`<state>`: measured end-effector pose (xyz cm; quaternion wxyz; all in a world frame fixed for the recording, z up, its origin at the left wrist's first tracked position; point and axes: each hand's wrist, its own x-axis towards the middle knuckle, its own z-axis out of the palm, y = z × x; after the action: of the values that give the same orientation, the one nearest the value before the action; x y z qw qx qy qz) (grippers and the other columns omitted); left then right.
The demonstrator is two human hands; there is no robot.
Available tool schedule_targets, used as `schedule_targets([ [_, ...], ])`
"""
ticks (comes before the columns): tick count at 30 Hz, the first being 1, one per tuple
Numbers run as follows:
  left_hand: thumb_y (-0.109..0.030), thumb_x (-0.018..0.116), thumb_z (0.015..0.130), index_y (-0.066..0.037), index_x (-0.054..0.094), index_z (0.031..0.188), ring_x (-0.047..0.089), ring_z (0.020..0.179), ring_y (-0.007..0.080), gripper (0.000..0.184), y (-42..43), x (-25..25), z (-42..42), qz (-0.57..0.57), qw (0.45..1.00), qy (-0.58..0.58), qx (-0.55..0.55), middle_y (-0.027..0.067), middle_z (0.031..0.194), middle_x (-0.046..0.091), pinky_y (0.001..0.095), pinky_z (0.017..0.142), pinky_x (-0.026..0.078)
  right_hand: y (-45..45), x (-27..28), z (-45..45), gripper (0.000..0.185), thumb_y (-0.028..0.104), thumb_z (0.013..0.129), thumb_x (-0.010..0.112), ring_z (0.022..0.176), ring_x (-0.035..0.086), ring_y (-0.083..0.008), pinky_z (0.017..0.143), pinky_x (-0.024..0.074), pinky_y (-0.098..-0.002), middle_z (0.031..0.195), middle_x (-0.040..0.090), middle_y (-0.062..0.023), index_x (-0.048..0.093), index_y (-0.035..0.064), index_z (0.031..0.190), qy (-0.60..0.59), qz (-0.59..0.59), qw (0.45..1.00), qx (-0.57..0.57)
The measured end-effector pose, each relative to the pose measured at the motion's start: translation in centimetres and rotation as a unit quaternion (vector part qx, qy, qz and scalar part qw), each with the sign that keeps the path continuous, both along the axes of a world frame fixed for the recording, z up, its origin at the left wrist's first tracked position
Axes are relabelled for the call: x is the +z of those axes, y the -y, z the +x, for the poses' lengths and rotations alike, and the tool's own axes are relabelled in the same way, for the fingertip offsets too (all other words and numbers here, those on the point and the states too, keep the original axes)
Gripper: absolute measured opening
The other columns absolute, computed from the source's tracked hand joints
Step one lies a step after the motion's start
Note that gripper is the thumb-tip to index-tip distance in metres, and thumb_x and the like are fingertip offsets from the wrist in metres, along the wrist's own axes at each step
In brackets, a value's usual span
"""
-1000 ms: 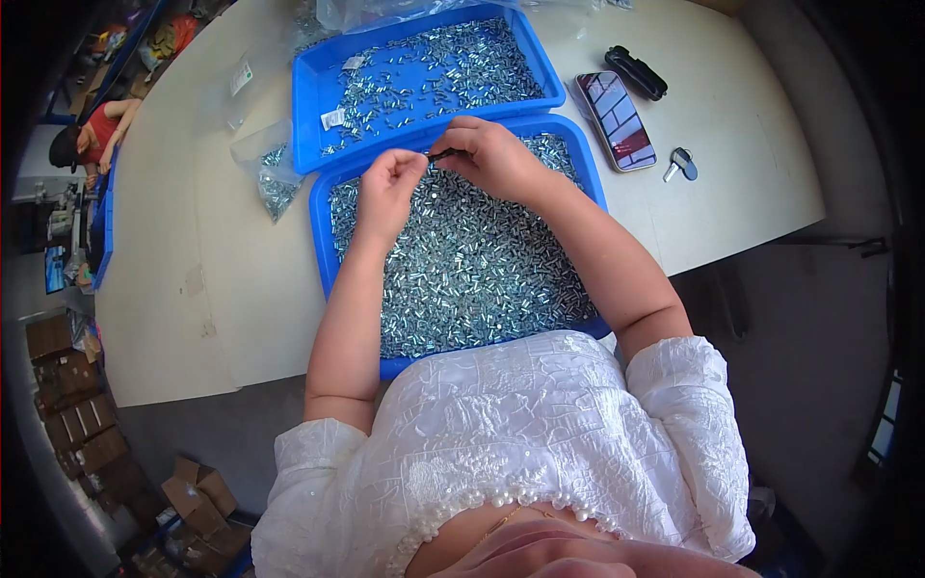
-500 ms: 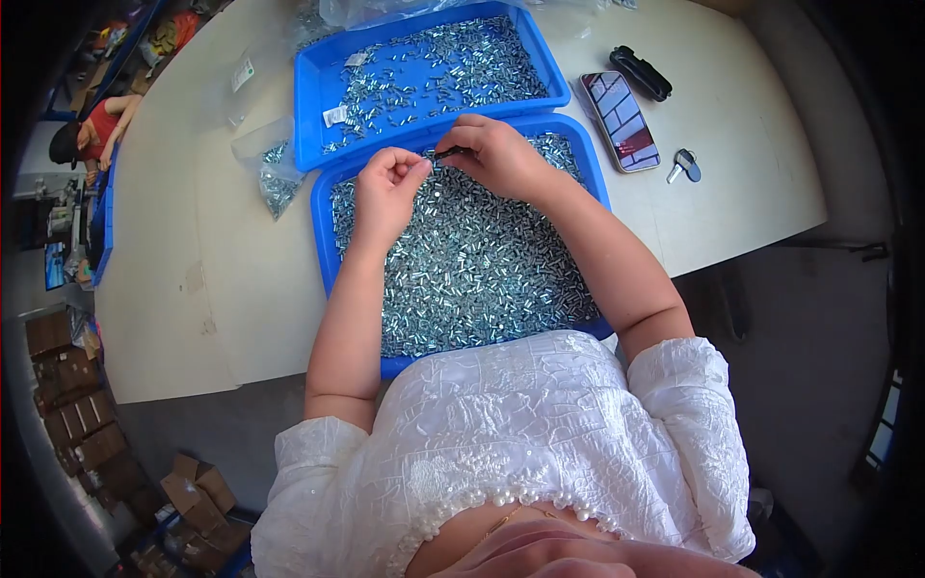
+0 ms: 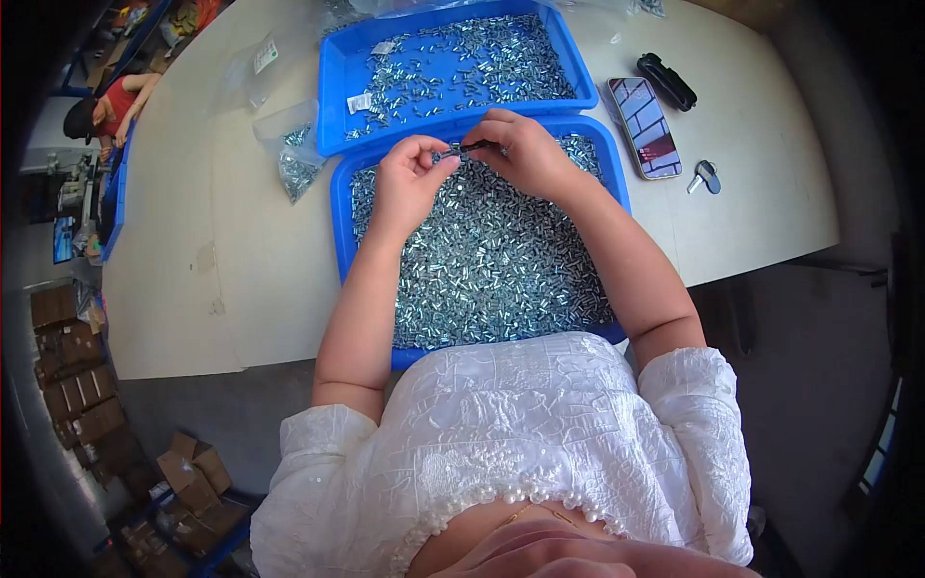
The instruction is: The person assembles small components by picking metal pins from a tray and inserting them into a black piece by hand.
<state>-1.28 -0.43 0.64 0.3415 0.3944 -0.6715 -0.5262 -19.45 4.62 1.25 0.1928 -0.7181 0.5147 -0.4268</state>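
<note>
Both my hands are raised over the far part of a blue tray (image 3: 343, 252) filled with small shiny metal cylinders (image 3: 491, 260). The thumb and fingers of my left hand (image 3: 409, 188) pinch a small metal piece (image 3: 441, 155), which looks like one of those cylinders. My right hand (image 3: 528, 159) grips a slim black tool (image 3: 474, 146), mostly hidden by the fingers. Its tip points left, close to the piece in my left hand; I cannot tell whether they touch.
Behind stands a second blue tray (image 3: 332, 96) with scattered cylinders. Plastic bag (image 3: 297, 164) with cylinders lies left. On the right are a phone (image 3: 646, 130), black case (image 3: 667, 82) and key (image 3: 703, 177). Another person (image 3: 116, 106) works at far left; cardboard boxes (image 3: 193, 472) stand below.
The whole view has shifted, so trays and hands appear farther right. My left fingertips have opened slightly around the small piece, and the black tool's tip stays close to it.
</note>
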Motion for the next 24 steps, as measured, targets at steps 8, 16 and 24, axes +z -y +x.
schedule_targets([
  [8,-0.006,0.068,0.077,0.0,0.065,0.081,0.046,0.061,0.0043,0.008,0.3,-0.4,0.2,-0.071,0.996,0.05,0.011,-0.0007,0.072,0.053,0.0185,0.055,0.038,0.0,0.0,0.0,0.015,0.006,0.073,0.066,0.075,0.058,-0.0286,0.064,0.048,-0.0359,0.083,0.057,-0.0099,0.062,0.005,0.087,-0.002,-0.003,1.0,0.001],
  [16,-0.004,0.069,0.075,0.001,0.065,0.079,0.048,0.062,0.0047,0.008,-0.3,0.8,-0.1,-0.155,0.985,0.072,0.034,0.0005,0.074,0.054,0.0182,0.054,0.038,-0.2,0.4,0.6,0.014,0.007,0.073,0.065,0.077,0.058,-0.029,0.067,0.0477,-0.0365,0.083,0.057,-0.0101,0.061,0.0046,0.087,-0.006,0.012,1.0,-0.018],
  [24,-0.007,0.069,0.074,-0.001,0.065,0.077,0.053,0.06,0.0119,0.008,-0.4,0.9,-0.2,-0.165,0.981,0.096,0.034,0.0047,0.073,0.055,0.0241,0.054,0.043,-0.1,0.3,0.8,0.014,0.011,0.075,0.064,0.08,0.057,-0.0307,0.069,0.0477,-0.0385,0.082,0.057,-0.0106,0.062,0.004,0.087,0.007,-0.019,0.999,-0.025],
])
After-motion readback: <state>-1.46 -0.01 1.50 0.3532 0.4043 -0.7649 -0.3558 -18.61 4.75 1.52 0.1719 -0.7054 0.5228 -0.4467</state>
